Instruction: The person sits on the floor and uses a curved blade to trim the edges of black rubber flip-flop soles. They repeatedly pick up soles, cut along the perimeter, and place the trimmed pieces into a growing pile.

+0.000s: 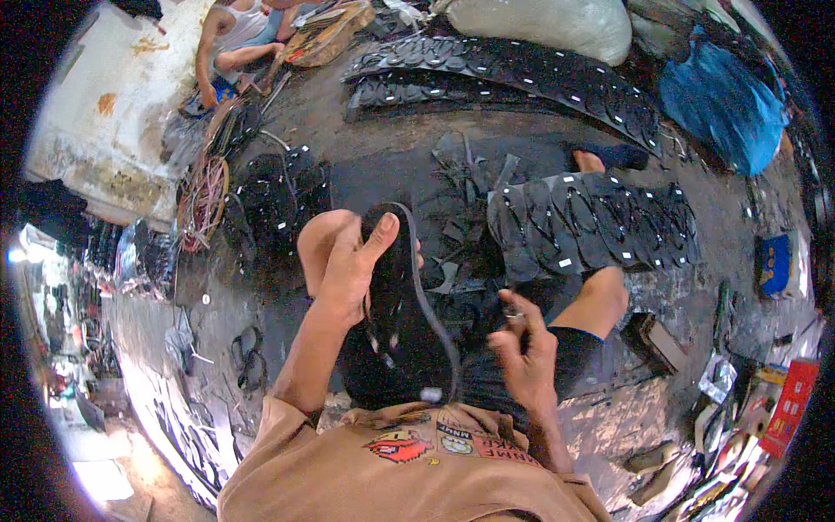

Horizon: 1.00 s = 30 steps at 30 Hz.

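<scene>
Sandal [409, 304] clamped in left hand [350, 268], right hand [529, 352] apart to its right, seemingly half-curled, its hold unclear.

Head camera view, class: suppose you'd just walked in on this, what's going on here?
A person in a brown T-shirt grips a long black sandal with a grey edge in the left hand, thumb on its far end. The right hand is apart from it, fingers curled; whether they hold anything is unclear. To the right lies a row of black strapped sandals with small white tags. Another person in a white sleeveless top sits at upper left.
</scene>
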### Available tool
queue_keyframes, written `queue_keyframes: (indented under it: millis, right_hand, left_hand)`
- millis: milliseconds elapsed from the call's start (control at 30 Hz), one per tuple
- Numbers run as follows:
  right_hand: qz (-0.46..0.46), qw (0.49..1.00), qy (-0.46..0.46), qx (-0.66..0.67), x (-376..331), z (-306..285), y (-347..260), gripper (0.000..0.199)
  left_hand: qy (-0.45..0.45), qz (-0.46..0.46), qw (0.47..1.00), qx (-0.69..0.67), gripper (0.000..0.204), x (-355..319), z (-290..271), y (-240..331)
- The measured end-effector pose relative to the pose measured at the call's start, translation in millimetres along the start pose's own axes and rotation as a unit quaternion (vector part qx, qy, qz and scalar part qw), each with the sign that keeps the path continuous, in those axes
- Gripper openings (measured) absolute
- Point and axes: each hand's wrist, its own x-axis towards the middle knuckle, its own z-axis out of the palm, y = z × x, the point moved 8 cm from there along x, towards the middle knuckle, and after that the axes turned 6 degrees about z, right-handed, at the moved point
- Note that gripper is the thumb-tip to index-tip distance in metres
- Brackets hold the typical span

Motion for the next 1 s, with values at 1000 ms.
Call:
queue_keyframes:
  millis: [1000]
  right_hand:
    - [-0.115, 0.874, -0.387, -0.271, 150.9, 74.8, -66.8, 0.06]
  left_hand:
    - [-0.181, -0.033, 0.963, 0.199, 0.05, -1.8, 3.9, -16.6]
